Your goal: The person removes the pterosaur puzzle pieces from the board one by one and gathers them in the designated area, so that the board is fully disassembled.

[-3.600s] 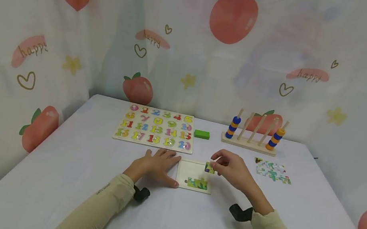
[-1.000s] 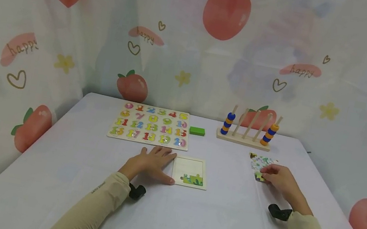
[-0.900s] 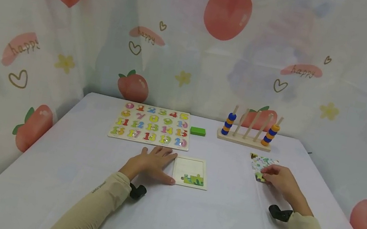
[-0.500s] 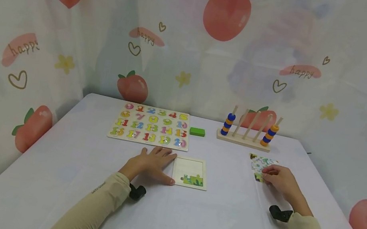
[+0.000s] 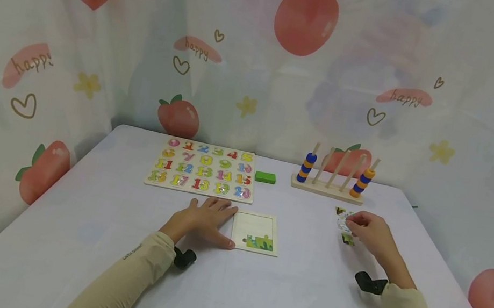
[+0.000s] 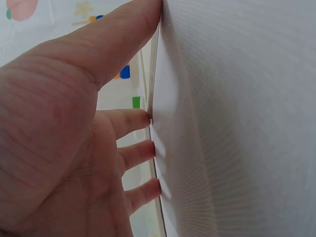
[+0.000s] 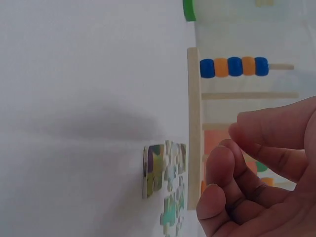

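My left hand (image 5: 202, 221) lies flat with fingers spread at the left edge of a square wooden puzzle tray (image 5: 280, 236). Its thumb and fingertips touch the frame, also seen edge-on in the left wrist view. Joined green jigsaw pieces (image 5: 260, 242) fill the tray's lower right part. Over to the right, my right hand (image 5: 374, 235) hovers above loose jigsaw pieces (image 5: 342, 220), partly hiding them. The right wrist view shows its fingers (image 7: 220, 164) loosely bent, nothing between them and the thumb. A green and purple jigsaw piece (image 7: 155, 168) lies nearest, below that hand.
A number board (image 5: 202, 169) lies behind the left hand, beside a green block (image 5: 265, 178). At the back right stands a wooden bead rack (image 5: 326, 190) with blue and orange beads on its outer pegs. A printed cloth (image 5: 233, 4) hangs behind the table.
My right hand carried a jigsaw piece from above the tray to the loose pieces at the right, let go of it there, and has lifted slightly. The left hand stays at the tray.
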A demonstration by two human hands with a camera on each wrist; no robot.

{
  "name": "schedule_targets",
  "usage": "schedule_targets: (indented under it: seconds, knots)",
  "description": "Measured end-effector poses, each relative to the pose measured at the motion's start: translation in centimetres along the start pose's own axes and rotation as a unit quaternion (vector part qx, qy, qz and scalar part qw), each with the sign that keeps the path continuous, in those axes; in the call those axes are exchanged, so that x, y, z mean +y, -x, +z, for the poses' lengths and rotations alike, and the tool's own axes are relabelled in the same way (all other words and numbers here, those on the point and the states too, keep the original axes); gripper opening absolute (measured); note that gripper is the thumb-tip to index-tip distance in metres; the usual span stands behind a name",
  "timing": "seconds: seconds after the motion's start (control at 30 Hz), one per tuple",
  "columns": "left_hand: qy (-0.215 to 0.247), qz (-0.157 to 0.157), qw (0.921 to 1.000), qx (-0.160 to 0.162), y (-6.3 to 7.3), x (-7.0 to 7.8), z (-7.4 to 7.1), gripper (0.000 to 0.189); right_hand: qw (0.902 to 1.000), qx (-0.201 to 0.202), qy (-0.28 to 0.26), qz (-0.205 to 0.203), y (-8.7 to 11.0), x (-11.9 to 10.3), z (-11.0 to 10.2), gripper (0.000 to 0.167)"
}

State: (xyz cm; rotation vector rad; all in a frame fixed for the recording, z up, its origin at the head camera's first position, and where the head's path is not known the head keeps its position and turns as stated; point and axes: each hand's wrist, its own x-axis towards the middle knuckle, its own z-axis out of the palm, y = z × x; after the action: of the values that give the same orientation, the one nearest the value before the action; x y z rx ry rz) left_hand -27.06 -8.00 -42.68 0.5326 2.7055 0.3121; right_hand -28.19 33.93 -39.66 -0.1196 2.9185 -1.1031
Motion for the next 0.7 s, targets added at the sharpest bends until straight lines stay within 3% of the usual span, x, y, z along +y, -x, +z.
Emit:
schedule_targets:
  seconds: [0.3, 0.7]
  knots:
    - [0.003, 0.006, 1.0000, -0.003, 1.3, 0.6, -0.9, 0.097, 0.9994, -0.017, 0.007, -0.030, -0.2, -2.2, 1.0, 0.031]
    - [-0.005, 0.006, 1.0000, 0.001, 0.8, 0.3, -0.7, 0.099, 0.9978, -0.030, -0.003, -0.059, -0.2, -4.2, 2.3, 0.027]
